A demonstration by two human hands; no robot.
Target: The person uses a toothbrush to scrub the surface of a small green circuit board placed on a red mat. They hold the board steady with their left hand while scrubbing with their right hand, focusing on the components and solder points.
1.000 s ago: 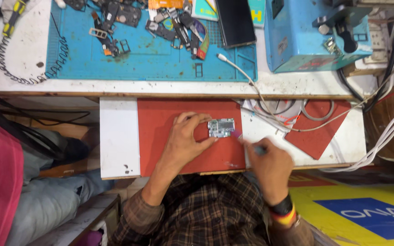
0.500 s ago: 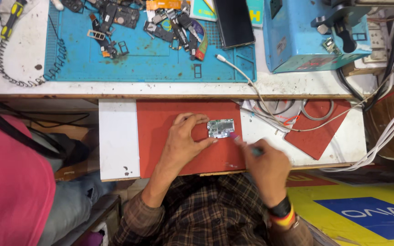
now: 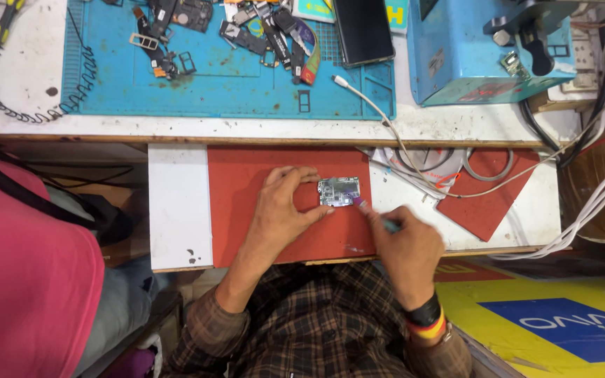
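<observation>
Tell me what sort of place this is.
Likely a phone repair bench: the left hand steadies a small circuit board, phone parts litter a blue work mat, beside a blue machine.

A phone repair workshop is showing here — a blue work mat (image 3: 232,77) is lying strewn with dismantled phone parts (image 3: 260,31), a blue bench machine (image 3: 484,49) is standing beside it, and cables (image 3: 596,203) are trailing across the worn white bench (image 3: 22,84)

A circuit board (image 3: 339,191) lay on a mat (image 3: 246,175) on the worktop (image 3: 176,210), between the left hand (image 3: 281,210) and right hand (image 3: 404,248). Behind it lay a phone (image 3: 363,29) beside a machine (image 3: 470,49).
</observation>
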